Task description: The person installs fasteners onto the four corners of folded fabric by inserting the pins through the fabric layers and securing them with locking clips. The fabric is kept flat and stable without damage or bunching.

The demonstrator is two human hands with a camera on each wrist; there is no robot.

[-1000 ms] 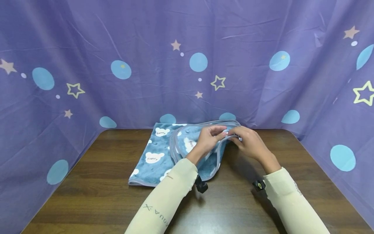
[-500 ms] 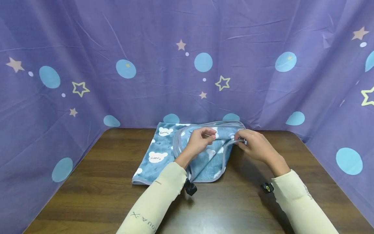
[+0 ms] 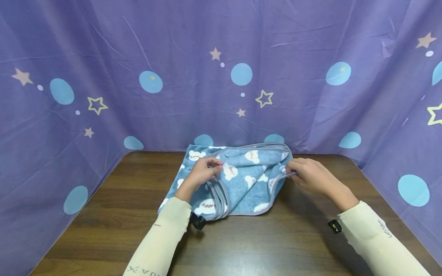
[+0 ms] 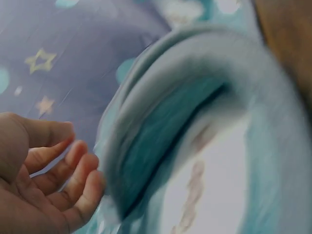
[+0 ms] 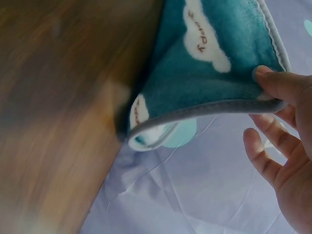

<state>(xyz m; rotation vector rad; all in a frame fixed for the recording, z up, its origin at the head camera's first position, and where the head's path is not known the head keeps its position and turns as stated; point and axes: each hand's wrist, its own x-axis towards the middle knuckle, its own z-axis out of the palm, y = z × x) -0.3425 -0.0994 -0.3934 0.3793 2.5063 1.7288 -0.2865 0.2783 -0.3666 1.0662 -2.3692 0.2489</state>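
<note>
A teal fleece blanket (image 3: 246,193) with white bear-head patches and grey piping lies folded on the table, its right part turned over in layers. My right hand (image 3: 312,176) pinches its right corner between thumb and fingers, lifting that edge; the right wrist view shows the thumb (image 5: 278,83) on the fleece and the lower fingers spread free. Over the left part of the blanket hovers my left hand (image 3: 203,173), fingers loosely bent. In the left wrist view that hand (image 4: 53,185) holds nothing, and its fingertips are beside the rounded grey-piped folds.
The brown wooden table (image 3: 103,214) carries the blanket near its far edge. A purple curtain (image 3: 193,96) with stars and blue ovals hangs behind and along both sides. Black wrist cameras, such as the left one (image 3: 198,221), sit under the pale sleeves.
My left hand has let go of the blanket's edge and moved left over its folds. My right hand has drawn the pinched corner right and slightly nearer, spreading the top layer.
</note>
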